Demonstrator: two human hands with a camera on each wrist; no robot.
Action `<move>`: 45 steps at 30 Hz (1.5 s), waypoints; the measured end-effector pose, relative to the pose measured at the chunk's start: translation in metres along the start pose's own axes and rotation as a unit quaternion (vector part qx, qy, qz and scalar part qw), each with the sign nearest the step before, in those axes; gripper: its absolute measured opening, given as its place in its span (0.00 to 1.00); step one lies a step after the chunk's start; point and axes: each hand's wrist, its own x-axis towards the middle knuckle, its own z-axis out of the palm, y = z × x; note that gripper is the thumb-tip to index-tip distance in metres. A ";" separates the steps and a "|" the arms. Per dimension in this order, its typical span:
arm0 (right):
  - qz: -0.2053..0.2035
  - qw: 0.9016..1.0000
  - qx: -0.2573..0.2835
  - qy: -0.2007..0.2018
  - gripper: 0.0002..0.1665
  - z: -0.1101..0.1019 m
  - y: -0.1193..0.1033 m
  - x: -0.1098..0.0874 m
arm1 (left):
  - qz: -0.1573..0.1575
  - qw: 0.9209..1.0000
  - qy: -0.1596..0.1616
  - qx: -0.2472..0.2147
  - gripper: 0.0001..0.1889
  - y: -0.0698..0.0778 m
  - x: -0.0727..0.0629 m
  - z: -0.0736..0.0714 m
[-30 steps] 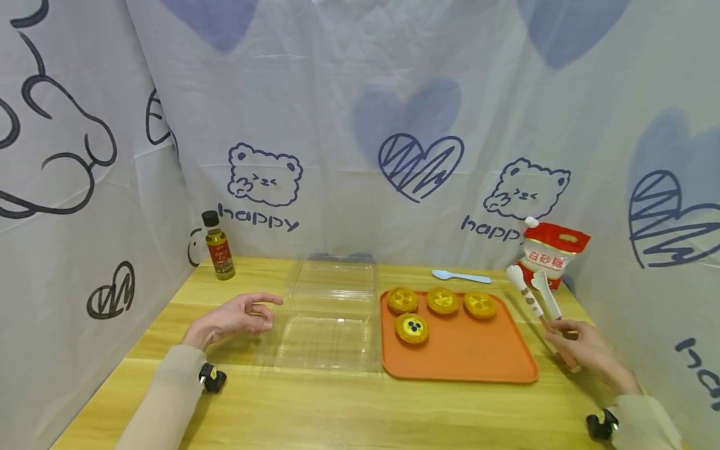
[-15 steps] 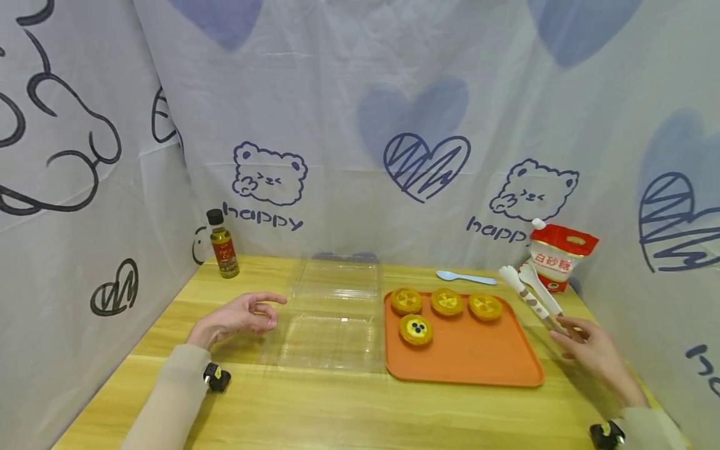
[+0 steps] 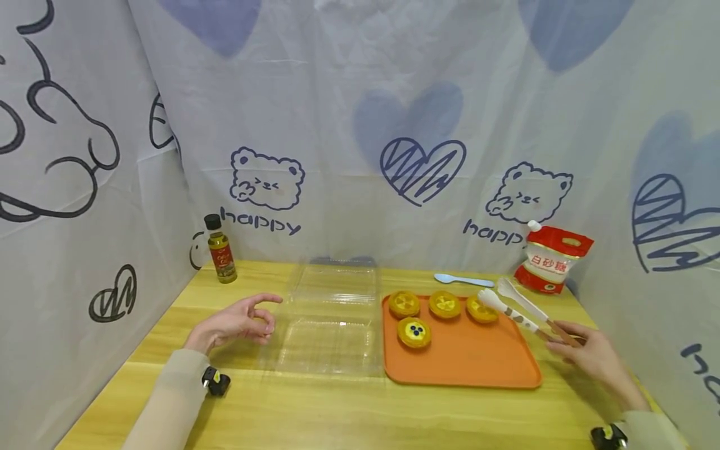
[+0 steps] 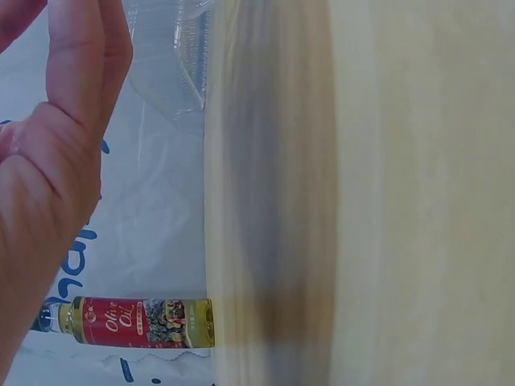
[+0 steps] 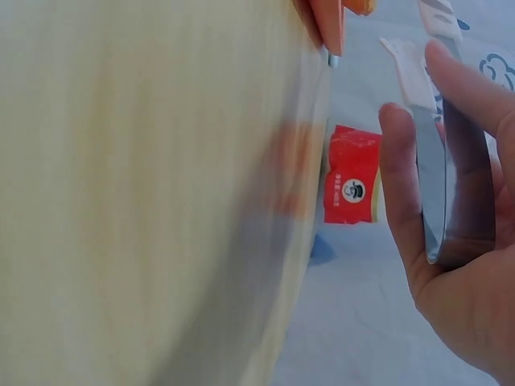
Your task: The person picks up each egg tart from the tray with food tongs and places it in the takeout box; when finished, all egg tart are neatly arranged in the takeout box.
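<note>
My right hand point(image 3: 590, 356) grips a pair of food tongs point(image 3: 523, 306) with white tips and brown handles. The tips are spread apart and hang above the right rim of the orange tray point(image 3: 467, 369), partly covering the rightmost egg tart point(image 3: 478, 309). More egg tarts, a left one point(image 3: 404, 304) and a middle one point(image 3: 444, 304), sit along the tray's back. In front of them lies a tart with dark blue berries point(image 3: 414, 332). My left hand point(image 3: 239, 322), fingers loosely bent and holding nothing, is beside the clear hinged plastic box point(image 3: 329, 344), which lies unfolded; contact cannot be told.
Behind the tray lies a light blue spoon point(image 3: 464, 280). A red and white sugar bag point(image 3: 551, 259) stands at the back right, an olive oil bottle point(image 3: 222, 250) at the back left. Printed cloth point(image 3: 337, 206) walls the wooden table point(image 3: 315, 412) at the back and sides.
My right hand has swung the tongs left, so their tips moved from before the sugar bag to over the tray's right side. The left hand has stayed about where it was.
</note>
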 end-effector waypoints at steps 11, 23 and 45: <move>0.003 0.998 0.013 -0.055 0.39 -0.007 -0.008 -0.004 | -0.001 1.000 0.003 -0.009 0.42 0.000 0.000 0.001; -0.011 0.998 -0.023 -0.050 0.38 -0.006 -0.007 -0.001 | -0.002 1.000 0.005 -0.003 0.43 0.000 0.001 0.002; -0.022 0.997 -0.055 -0.041 0.31 0.001 -0.008 0.005 | -0.004 1.000 0.010 -0.010 0.44 0.000 -0.002 0.003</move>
